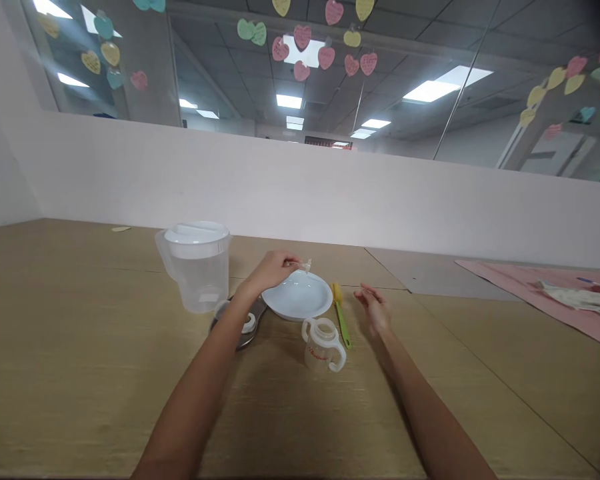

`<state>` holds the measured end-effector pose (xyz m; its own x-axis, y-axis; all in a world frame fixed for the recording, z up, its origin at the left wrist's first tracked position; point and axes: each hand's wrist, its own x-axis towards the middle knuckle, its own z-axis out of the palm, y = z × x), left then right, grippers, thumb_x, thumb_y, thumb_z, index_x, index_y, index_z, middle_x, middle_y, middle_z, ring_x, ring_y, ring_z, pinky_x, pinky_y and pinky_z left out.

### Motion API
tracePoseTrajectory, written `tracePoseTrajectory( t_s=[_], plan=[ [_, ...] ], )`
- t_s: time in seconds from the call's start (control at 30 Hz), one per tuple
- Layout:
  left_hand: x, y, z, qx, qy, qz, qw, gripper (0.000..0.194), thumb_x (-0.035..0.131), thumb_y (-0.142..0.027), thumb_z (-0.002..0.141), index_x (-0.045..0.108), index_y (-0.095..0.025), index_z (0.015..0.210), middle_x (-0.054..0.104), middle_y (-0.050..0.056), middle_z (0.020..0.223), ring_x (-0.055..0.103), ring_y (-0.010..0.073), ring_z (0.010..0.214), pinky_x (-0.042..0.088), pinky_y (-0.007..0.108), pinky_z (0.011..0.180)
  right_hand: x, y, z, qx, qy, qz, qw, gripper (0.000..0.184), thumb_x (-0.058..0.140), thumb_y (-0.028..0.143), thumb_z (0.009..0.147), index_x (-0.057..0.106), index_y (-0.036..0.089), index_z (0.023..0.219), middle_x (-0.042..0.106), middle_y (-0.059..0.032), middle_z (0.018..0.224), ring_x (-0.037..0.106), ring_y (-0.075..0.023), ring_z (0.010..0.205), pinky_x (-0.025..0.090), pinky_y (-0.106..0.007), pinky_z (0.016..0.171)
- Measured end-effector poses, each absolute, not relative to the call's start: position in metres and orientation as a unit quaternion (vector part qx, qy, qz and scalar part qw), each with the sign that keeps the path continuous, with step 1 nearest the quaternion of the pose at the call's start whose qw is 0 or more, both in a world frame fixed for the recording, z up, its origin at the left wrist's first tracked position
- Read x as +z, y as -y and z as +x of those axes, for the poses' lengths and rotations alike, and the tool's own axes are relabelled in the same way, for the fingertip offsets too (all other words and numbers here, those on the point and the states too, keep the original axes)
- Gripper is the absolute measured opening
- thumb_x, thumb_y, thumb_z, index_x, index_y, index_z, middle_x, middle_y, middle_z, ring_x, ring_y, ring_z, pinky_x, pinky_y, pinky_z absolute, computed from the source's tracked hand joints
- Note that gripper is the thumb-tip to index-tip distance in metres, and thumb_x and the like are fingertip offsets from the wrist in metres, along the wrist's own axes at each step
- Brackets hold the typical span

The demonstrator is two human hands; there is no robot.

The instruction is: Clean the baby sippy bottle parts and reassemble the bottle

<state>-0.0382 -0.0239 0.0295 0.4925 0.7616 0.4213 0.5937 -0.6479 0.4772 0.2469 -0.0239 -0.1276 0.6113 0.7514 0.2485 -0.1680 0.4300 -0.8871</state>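
My left hand (pixel 273 268) reaches over the far rim of a white bowl (pixel 297 296) and pinches a small clear piece (pixel 306 266), perhaps a bottle teat, above it. My right hand (pixel 373 308) hovers with fingers apart and nothing in it, just right of a yellow-and-green brush (pixel 341 315). A clear baby bottle with two handles (pixel 323 345) stands in front of the bowl. A metal tray (pixel 243 325) with a white ring on it lies under my left wrist.
A clear plastic jug with a white lid (pixel 197 265) stands left of the bowl. A pink mat (pixel 540 293) with cloth on it lies at the far right. A white partition wall (pixel 300 187) runs along the back of the wooden table (pixel 80 347).
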Motion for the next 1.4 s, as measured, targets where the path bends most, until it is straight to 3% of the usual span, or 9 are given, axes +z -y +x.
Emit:
tracePoseTrajectory(
  t_s=[0.3,0.47,0.8,1.0,1.23,1.4],
  plan=[
    [0.009,0.015,-0.031,0.141,-0.437,0.883,0.096,0.025,0.052,-0.013,0.074,0.071,-0.018,0.089,0.071,0.005,0.093,0.064,0.0162,0.083,0.046,0.023,0.073,-0.14,0.021,0.239,0.271,0.401,-0.506,0.714,0.036,0.069,0.044,0.059,0.067,0.016,0.081,0.065,0.0005,0.064,0.059,-0.014,0.062,0.047,-0.031,0.071],
    [-0.004,0.009,-0.03,0.104,-0.469,0.873,0.084,0.023,0.055,-0.006,0.066,0.072,-0.017,0.077,0.072,0.008,0.084,0.065,0.0184,0.074,0.047,0.025,0.068,-0.136,0.025,0.238,0.22,0.423,-0.531,0.701,0.036,0.065,0.045,0.063,0.067,0.016,0.083,0.061,0.0013,0.06,0.058,-0.0149,0.062,0.045,-0.03,0.068],
    [-0.036,0.001,-0.013,0.049,-0.457,0.881,0.113,0.021,0.057,-0.004,0.059,0.071,-0.016,0.07,0.072,0.011,0.082,0.065,0.0227,0.077,0.048,0.03,0.069,-0.123,0.035,0.229,0.172,0.444,-0.557,0.68,0.037,0.059,0.045,0.067,0.065,0.015,0.087,0.059,0.0001,0.059,0.053,-0.0138,0.058,0.04,-0.026,0.058],
    [-0.041,-0.005,-0.011,0.096,-0.384,0.897,0.196,0.017,0.058,-0.013,0.067,0.071,-0.019,0.078,0.072,0.002,0.084,0.065,0.0151,0.08,0.047,0.021,0.073,-0.119,0.039,0.225,0.15,0.451,-0.57,0.67,0.037,0.057,0.043,0.069,0.066,0.013,0.088,0.057,0.0004,0.057,0.051,-0.0133,0.055,0.04,-0.026,0.056],
    [-0.018,-0.002,-0.014,0.229,-0.361,0.87,0.244,0.023,0.051,-0.023,0.079,0.064,-0.012,0.095,0.069,0.008,0.098,0.062,0.0155,0.089,0.047,0.025,0.079,-0.119,0.039,0.225,0.148,0.457,-0.56,0.674,0.037,0.057,0.044,0.07,0.066,0.014,0.088,0.058,0.0006,0.056,0.052,-0.0138,0.055,0.04,-0.026,0.057],
    [0.019,0.025,-0.019,0.336,-0.295,0.819,0.36,0.024,0.057,-0.026,0.078,0.062,-0.01,0.095,0.068,0.01,0.096,0.062,0.0176,0.089,0.048,0.029,0.08,-0.117,0.04,0.219,0.162,0.465,-0.542,0.681,0.043,0.06,0.047,0.07,0.063,0.014,0.097,0.051,0.0052,0.05,0.05,-0.012,0.053,0.04,-0.025,0.055]
  ],
)
